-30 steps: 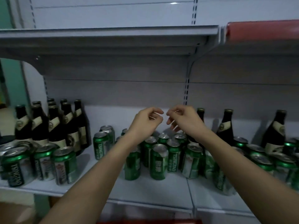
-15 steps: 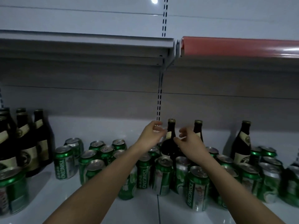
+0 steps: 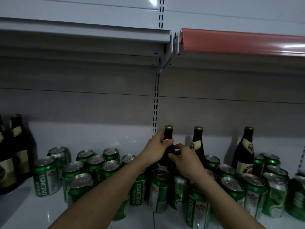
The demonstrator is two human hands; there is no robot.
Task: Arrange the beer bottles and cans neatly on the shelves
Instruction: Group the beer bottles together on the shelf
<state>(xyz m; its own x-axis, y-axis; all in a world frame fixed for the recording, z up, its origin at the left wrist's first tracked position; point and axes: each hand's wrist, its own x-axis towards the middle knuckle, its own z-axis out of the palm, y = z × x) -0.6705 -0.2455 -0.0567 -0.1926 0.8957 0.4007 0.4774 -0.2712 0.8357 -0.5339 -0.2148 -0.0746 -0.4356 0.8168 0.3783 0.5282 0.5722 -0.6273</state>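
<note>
Both your bare forearms come up from the bottom of the frame and meet just right of centre. Your left hand (image 3: 156,150) is wrapped round the neck of a dark bottle (image 3: 168,134), thumb lying across the front. Your right hand (image 3: 185,160) sits just below and right of it, fingers curled onto the same bottle's shoulder, thumb poking left.
</note>
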